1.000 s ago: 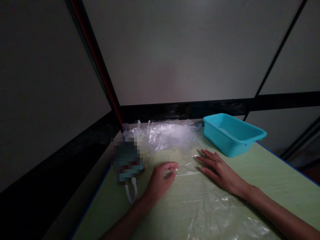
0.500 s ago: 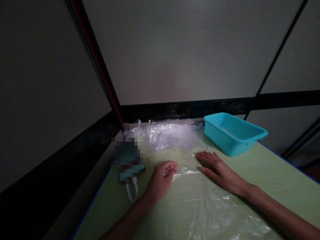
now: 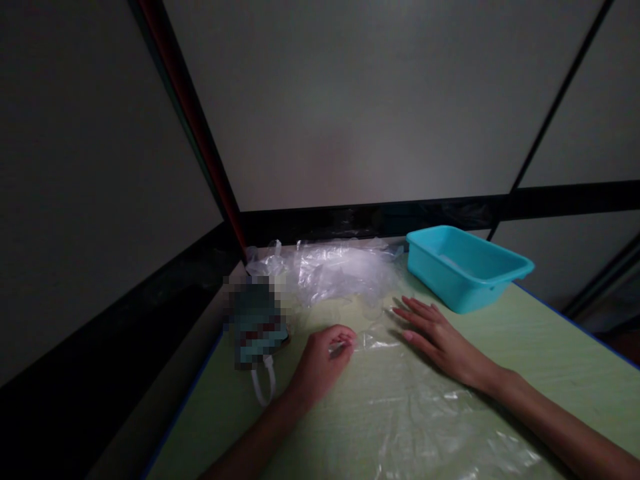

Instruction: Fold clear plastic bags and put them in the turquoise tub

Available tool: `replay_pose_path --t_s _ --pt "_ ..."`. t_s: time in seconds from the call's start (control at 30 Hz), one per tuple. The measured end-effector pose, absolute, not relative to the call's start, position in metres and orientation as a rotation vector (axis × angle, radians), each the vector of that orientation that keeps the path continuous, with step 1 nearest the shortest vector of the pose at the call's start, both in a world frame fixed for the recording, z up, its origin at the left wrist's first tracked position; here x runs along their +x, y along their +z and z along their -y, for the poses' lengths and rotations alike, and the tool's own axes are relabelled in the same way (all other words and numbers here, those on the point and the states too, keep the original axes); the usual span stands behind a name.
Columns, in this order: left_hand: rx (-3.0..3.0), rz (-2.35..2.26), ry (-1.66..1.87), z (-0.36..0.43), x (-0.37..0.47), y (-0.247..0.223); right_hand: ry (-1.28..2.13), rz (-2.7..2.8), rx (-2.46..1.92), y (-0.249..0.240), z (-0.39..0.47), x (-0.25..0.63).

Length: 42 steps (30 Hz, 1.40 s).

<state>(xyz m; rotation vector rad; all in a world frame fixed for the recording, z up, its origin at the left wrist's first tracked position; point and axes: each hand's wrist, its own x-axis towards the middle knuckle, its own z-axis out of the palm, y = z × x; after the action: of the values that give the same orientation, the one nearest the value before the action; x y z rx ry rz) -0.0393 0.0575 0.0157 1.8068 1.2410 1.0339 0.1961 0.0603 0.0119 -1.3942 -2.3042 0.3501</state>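
A clear plastic bag lies spread flat over the table in front of me. My left hand pinches its far left corner between thumb and fingers. Over the bag's far right part is my right hand, palm down with fingers spread and holding nothing. Whether its fingertips touch the plastic I cannot tell. Beyond both hands, a heap of crumpled clear plastic bags rests against the wall.
A turquoise plastic basin stands at the back right of the green table. On the left lies a blurred-out device with a white cable loop. Pale wall panels rise behind the table.
My right hand's fingers have spread and lifted slightly from the plastic. My left hand keeps its pinch with a small shift of the fingers.
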Motion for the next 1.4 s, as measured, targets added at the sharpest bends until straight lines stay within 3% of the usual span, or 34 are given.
replay_pose_path --t_s 0.33,1.4 --pt "1.833 -1.206 1.016 -0.06 -0.04 0.012 0.253 2.512 -1.455 0.012 -0.057 0.189" --pt "2.093 -1.276 1.11 -0.054 -0.039 0.013 1.093 1.551 -1.039 0.026 -0.053 0.185"
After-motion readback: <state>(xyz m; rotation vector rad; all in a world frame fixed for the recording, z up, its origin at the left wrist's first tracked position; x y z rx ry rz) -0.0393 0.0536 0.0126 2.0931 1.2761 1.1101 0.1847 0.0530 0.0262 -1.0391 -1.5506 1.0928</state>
